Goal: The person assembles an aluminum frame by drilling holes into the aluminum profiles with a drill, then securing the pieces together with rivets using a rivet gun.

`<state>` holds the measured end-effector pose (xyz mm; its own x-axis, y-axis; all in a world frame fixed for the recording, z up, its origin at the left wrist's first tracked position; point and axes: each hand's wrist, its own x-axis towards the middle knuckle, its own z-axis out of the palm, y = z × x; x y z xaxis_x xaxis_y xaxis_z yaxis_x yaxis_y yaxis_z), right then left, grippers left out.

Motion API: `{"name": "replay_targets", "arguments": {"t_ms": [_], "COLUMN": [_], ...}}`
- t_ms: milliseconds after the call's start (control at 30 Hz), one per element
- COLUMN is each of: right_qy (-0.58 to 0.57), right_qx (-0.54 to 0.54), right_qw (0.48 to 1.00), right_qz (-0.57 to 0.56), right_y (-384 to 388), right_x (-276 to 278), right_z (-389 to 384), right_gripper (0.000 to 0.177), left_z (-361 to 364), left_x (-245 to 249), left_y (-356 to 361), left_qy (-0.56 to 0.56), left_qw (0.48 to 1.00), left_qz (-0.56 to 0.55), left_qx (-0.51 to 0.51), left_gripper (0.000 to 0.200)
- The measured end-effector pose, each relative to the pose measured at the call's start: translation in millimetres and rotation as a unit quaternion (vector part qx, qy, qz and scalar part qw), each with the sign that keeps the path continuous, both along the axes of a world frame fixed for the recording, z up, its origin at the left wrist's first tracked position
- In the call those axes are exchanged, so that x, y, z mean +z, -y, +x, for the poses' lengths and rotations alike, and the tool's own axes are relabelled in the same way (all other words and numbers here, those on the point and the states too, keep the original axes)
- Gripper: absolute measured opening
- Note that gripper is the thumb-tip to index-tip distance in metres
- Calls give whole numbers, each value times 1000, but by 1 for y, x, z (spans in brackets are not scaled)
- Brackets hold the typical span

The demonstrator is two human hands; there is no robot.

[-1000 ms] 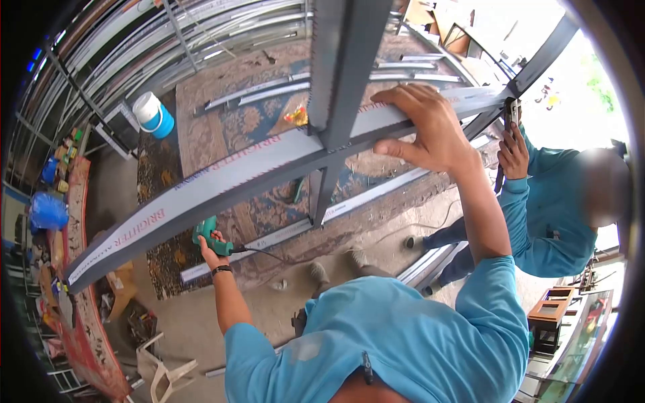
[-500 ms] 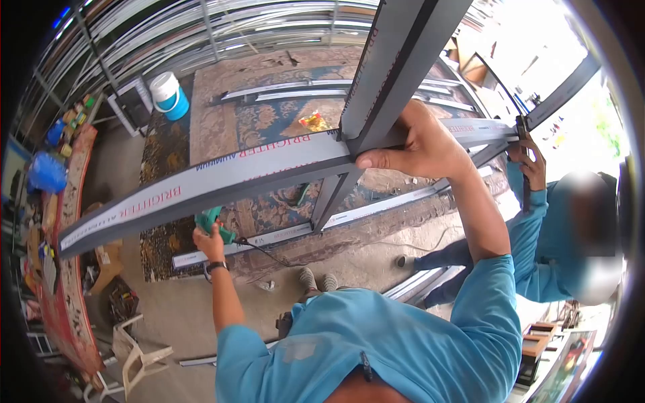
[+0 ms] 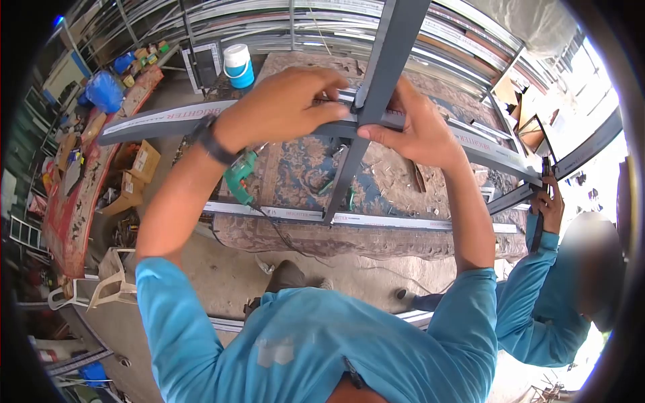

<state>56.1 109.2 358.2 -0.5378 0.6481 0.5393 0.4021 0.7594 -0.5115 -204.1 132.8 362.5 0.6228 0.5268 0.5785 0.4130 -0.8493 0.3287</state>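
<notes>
A long grey aluminium profile (image 3: 161, 121) with red lettering crosses an upright grey profile (image 3: 390, 54) at a joint in front of me. My left hand (image 3: 289, 104) is at the left side of this joint, with bent fingers over the profile; whether they grip it is unclear. My right hand (image 3: 420, 131) is wrapped round the joint from the right, thumb at the front. A green power drill (image 3: 240, 178) with a black cord rests below my left wrist, by the lower frame bar (image 3: 396, 221).
At the right, a co-worker's hand (image 3: 551, 205) holds a dark tool at the far joint. A patterned carpet (image 3: 282, 174) lies under the frame. Behind it are a white-and-blue bucket (image 3: 238, 67) and racks of profiles (image 3: 336, 30). A red bench (image 3: 74, 208) stands left.
My left hand has let go of the green drill and come up to the joint. My right hand still holds there. The view has shifted, so the bench and bucket appear further right.
</notes>
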Motion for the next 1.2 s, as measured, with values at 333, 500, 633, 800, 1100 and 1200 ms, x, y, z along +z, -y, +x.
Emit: {"name": "replay_targets", "arguments": {"t_ms": [333, 500, 633, 800, 1100, 1200], "right_qy": [8, 40, -141, -107, -190, -232], "right_qx": [6, -46, -20, -33, 8, 18], "right_qw": [1000, 993, 986, 986, 973, 964], "right_qz": [-29, -97, -83, -119, -128, -125], "right_y": [8, -1, 4, -5, -11, -5], "right_x": [5, 5, 5, -9, -8, -12], "right_z": [-5, -1, -25, -13, -18, -25], "right_gripper": [65, 80, 93, 83, 69, 70], "left_z": [8, 4, -6, 13, 13, 12], "left_x": [31, 126, 113, 94, 77, 69], "left_y": [-37, -35, -51, -65, -72, -65], "left_qy": [-15, -55, -13, -61, 12, 8], "left_qw": [989, 986, 978, 976, 969, 964], "left_qz": [-26, -137, -108, -95, -51, -101], "left_qx": [-143, -78, -179, -188, -241, -247], "left_gripper": [14, 20, 21, 28, 16, 13]}}
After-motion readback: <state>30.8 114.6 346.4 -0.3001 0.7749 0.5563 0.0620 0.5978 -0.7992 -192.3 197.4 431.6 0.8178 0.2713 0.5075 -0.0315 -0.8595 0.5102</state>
